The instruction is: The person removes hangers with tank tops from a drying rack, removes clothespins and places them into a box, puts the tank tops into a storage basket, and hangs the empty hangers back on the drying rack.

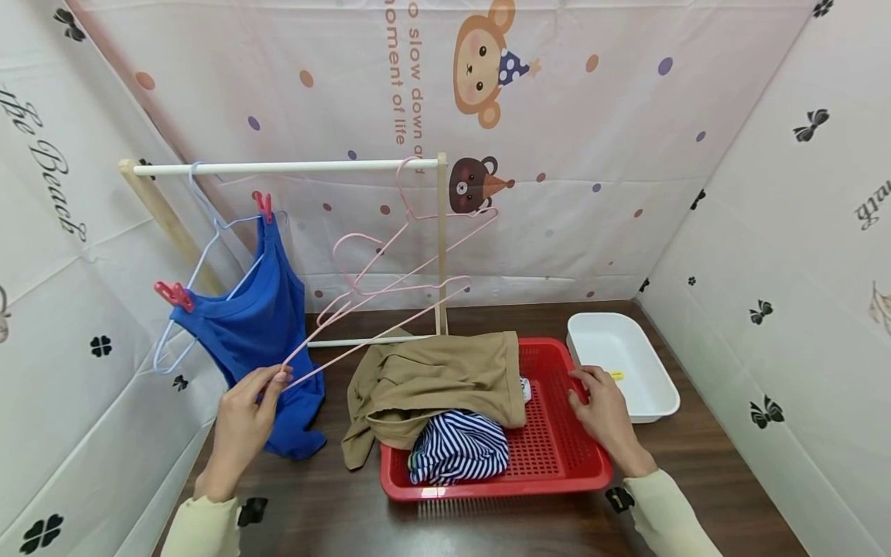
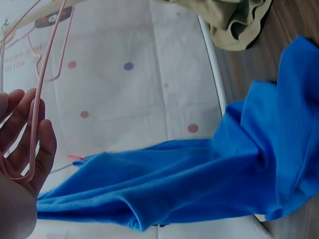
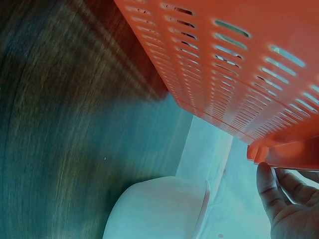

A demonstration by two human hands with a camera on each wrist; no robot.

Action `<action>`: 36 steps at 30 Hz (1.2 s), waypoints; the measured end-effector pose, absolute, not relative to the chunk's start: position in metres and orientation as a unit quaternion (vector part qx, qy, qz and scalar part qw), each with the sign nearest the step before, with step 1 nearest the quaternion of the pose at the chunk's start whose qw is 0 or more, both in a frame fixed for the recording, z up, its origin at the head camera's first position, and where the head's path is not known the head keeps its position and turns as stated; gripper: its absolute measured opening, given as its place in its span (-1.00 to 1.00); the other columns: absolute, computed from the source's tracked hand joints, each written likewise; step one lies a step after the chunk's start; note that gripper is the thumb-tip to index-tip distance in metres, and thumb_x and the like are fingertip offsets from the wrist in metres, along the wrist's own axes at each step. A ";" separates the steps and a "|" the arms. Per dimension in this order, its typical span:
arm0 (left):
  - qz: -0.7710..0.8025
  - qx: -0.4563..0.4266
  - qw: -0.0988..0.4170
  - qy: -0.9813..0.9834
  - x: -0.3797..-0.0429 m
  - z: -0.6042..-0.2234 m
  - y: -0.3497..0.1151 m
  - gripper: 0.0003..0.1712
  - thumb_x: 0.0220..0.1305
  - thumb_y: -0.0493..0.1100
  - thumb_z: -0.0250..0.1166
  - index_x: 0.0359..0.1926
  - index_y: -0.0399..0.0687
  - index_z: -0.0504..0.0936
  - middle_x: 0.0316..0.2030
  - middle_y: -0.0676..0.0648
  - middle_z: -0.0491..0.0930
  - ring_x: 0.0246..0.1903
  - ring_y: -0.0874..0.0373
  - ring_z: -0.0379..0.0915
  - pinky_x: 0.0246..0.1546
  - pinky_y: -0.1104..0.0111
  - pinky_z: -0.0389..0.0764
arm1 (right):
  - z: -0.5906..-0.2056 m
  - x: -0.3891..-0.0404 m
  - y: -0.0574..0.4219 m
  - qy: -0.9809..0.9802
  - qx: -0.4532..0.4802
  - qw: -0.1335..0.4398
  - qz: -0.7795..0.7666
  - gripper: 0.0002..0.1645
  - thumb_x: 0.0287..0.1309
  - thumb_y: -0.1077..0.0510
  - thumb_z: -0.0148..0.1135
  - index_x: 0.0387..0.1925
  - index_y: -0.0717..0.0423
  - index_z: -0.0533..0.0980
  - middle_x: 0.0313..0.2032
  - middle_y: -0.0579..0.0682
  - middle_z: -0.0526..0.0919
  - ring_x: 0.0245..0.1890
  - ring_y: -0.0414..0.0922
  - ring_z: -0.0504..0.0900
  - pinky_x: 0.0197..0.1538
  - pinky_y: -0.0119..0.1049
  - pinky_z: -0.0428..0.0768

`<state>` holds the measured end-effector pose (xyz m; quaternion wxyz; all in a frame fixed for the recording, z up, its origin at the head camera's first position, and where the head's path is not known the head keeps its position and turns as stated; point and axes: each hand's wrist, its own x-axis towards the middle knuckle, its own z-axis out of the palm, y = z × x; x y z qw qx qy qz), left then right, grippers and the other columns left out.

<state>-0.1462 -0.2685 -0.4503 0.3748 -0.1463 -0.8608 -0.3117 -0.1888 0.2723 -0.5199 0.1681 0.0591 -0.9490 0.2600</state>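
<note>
My left hand (image 1: 245,416) pinches one end of a pink clothes hanger (image 2: 34,127), which points up and right in front of the rack. My right hand (image 1: 609,411) grips the right rim of a red plastic basket (image 1: 543,486). In the right wrist view, the fingers are at the basket's edge, beside its slotted wall. Brown cloth (image 1: 445,379) drapes over the basket's left part, above a striped navy-and-white cloth (image 1: 459,449). Another pink hanger (image 1: 404,193) hooks on the rack's rod.
A rack with a white rod (image 1: 292,166) stands at back left. Its blue hanger (image 1: 209,251) carries a blue tank top (image 1: 261,325) with red clips (image 1: 174,295). Right of the basket lies a white tub (image 1: 619,340). Printed cloth walls surround the dark wooden table (image 1: 320,495).
</note>
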 end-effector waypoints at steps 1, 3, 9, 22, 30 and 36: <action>-0.310 -0.143 0.376 -0.861 -0.146 -0.451 -0.270 -0.86 0.26 -0.42 0.26 -0.17 -0.32 0.68 -0.31 -0.19 0.71 -0.23 0.65 0.40 -0.13 0.83 0.35 | -0.520 -0.189 0.272 -0.949 0.059 0.168 0.260 -0.60 0.08 0.27 0.34 -0.01 0.31 0.59 0.03 0.26 0.55 -0.06 0.14 0.55 -0.12 0.06 0.61; -0.309 -0.136 0.380 -0.861 -0.145 -0.451 -0.274 -0.87 0.26 -0.42 0.27 -0.18 -0.32 0.68 -0.32 -0.19 0.71 -0.22 0.66 0.38 -0.14 0.82 0.34 | -0.520 -0.189 0.272 -0.949 0.058 0.169 0.262 -0.60 0.08 0.28 0.34 -0.01 0.31 0.59 0.03 0.25 0.55 -0.06 0.14 0.55 -0.11 0.07 0.61; -0.312 -0.127 0.393 -0.855 -0.142 -0.453 -0.281 -0.89 0.27 -0.41 0.26 -0.21 -0.36 0.68 -0.35 -0.24 0.70 -0.19 0.75 0.33 -0.14 0.82 0.33 | -0.519 -0.189 0.272 -0.950 0.052 0.164 0.260 -0.60 0.09 0.27 0.33 0.00 0.30 0.59 0.03 0.26 0.55 -0.05 0.15 0.55 -0.09 0.09 0.62; -0.291 -0.119 0.436 -0.843 -0.138 -0.456 -0.294 -0.92 0.20 -0.42 0.30 -0.28 -0.38 0.68 -0.43 -0.24 0.69 -0.26 0.76 0.28 -0.29 0.73 0.36 | -0.519 -0.188 0.271 -0.950 0.052 0.167 0.260 -0.59 0.08 0.27 0.34 0.00 0.30 0.59 0.03 0.26 0.55 -0.05 0.15 0.55 -0.10 0.10 0.63; -0.277 -0.092 0.420 -0.860 -0.135 -0.457 -0.298 -0.91 0.22 -0.36 0.31 -0.27 -0.34 0.69 -0.43 -0.21 0.69 -0.33 0.77 0.21 -0.43 0.70 0.36 | -0.520 -0.188 0.272 -0.949 0.056 0.173 0.258 -0.60 0.07 0.28 0.34 -0.01 0.30 0.59 0.02 0.25 0.55 -0.06 0.14 0.55 -0.10 0.09 0.61; -0.281 -0.095 0.420 -0.858 -0.139 -0.453 -0.287 -0.89 0.18 -0.42 0.34 -0.24 -0.36 0.70 -0.39 -0.22 0.71 -0.36 0.55 0.37 -0.30 0.74 0.35 | -0.520 -0.188 0.272 -0.949 0.055 0.168 0.262 -0.60 0.09 0.27 0.34 0.00 0.30 0.59 0.03 0.25 0.55 -0.08 0.13 0.55 -0.12 0.07 0.61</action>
